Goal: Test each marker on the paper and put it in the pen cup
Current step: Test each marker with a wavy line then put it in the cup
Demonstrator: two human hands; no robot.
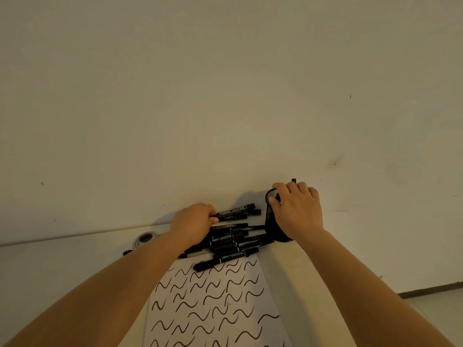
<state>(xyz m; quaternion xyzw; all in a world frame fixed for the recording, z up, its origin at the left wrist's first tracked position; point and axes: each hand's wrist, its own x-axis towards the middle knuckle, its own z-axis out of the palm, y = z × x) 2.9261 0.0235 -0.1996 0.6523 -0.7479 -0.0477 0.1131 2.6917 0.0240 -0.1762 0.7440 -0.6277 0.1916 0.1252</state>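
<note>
Right hand (298, 211) wrapping pen cup (271, 216), steadying it. Left hand (193, 221) grip pinching marker (235, 211) at pile's twelve o'clock, for testing on paper (213, 296).

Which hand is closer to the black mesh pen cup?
Right. The right hand grips the black mesh pen cup at its rim. The left hand is off to its left, holding a black marker.
</note>
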